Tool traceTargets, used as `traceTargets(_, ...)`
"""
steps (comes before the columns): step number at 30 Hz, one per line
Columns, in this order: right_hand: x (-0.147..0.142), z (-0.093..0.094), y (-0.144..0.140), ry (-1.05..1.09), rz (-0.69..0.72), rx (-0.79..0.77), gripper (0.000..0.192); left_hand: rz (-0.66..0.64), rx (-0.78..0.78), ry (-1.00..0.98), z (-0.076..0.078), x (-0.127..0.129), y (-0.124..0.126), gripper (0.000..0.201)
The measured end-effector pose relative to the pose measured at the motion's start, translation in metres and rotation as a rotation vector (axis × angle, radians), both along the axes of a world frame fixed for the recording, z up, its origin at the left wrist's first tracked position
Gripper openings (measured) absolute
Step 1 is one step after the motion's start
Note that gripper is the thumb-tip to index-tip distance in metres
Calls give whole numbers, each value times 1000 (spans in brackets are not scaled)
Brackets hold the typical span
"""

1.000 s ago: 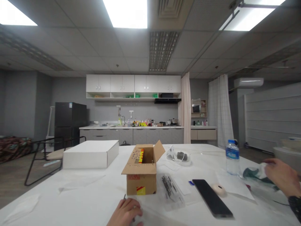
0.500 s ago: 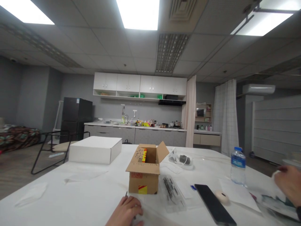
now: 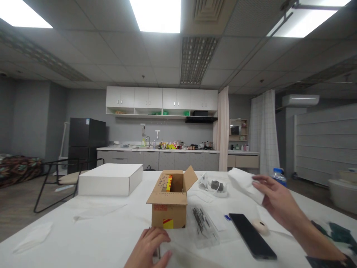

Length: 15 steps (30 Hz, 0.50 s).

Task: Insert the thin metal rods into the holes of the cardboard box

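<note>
Two hands: left hand (image 3: 149,250) flat on table (image 3: 92,238), right hand (image 3: 275,201) raised, pinching white sheet (image 3: 244,179).

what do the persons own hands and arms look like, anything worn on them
Both hands are bare: no gloves or rings visible. The left hand shows only to the wrist, so any sleeve is out of view. The right hand leads to a bare forearm, with a dark sleeve edge at the bottom corner.

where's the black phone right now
In the head view the black phone lies flat on the white table, right of centre, between a clear plastic bag and a small roll of tape, under the raised right hand.
</note>
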State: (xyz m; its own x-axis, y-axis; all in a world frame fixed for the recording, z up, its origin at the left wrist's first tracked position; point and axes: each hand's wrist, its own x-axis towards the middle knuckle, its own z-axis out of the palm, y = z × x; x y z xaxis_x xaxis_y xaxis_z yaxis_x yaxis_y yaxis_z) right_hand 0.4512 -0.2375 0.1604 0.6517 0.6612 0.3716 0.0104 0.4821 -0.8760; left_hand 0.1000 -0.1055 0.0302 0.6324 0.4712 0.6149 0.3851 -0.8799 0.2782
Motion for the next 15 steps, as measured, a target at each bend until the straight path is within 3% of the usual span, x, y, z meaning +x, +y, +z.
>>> traceTargets(4,-77,-3,-5,80,396,-56,37,-46,-159,-149,33,2,-29,31)
traceTargets(9,-131,-8,-11,137,677,-141,36,-119,-498,-302,72,1,-70,71)
traceTargets(12,-145,-12,-8,79,767,-114,35,-264,-797,-220,85,-1,-82,53)
traceTargets(15,-149,-15,-5,-89,853,-60,39,-271,-916,-245,88,-5,-82,43)
